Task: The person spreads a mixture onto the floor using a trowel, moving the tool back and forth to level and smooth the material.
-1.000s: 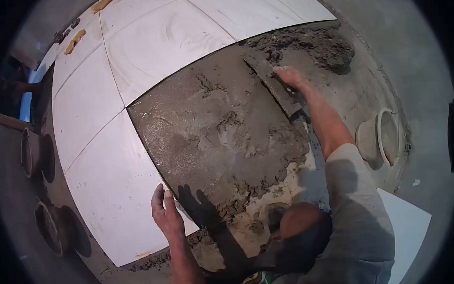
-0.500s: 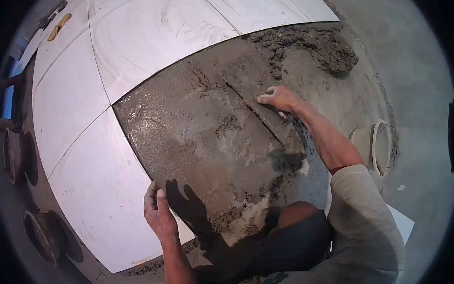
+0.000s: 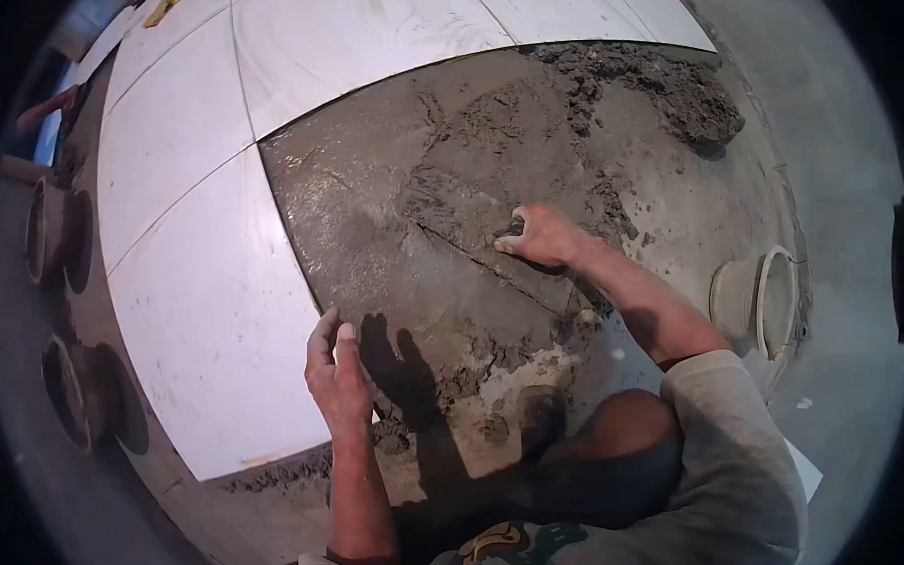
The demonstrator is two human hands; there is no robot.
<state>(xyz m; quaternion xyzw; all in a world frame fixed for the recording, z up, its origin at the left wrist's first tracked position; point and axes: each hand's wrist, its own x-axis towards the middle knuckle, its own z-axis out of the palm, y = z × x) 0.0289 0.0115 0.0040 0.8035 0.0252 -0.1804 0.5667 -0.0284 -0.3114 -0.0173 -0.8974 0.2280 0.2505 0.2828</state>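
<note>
My right hand (image 3: 545, 236) grips the handle of a flat trowel (image 3: 506, 265), its blade coated in mud-grey mortar and lying low over the wet mortar bed (image 3: 346, 241). The blade's long edge slants from upper left to lower right. Near the edge of a large white tile (image 3: 214, 311), my left hand (image 3: 338, 376) is raised with thumb and fingers apart, holding nothing. Its shadow falls on the mortar just to its right. Around the trowel the mortar is partly smooth, with rough clumps towards my knee.
More white tiles (image 3: 364, 37) border the bed at the back and left. Lumpy mortar (image 3: 705, 119) is piled at the back right. A round grey bucket (image 3: 736, 302) lies to the right; two dark tubs (image 3: 44, 232) (image 3: 67, 391) stand at the left. A forearm (image 3: 46, 110) shows far left.
The trowel has swept left and towards me across the mortar, its blade turning flatter to my view. The whole view has shifted, and my left hand stays near the tile edge.
</note>
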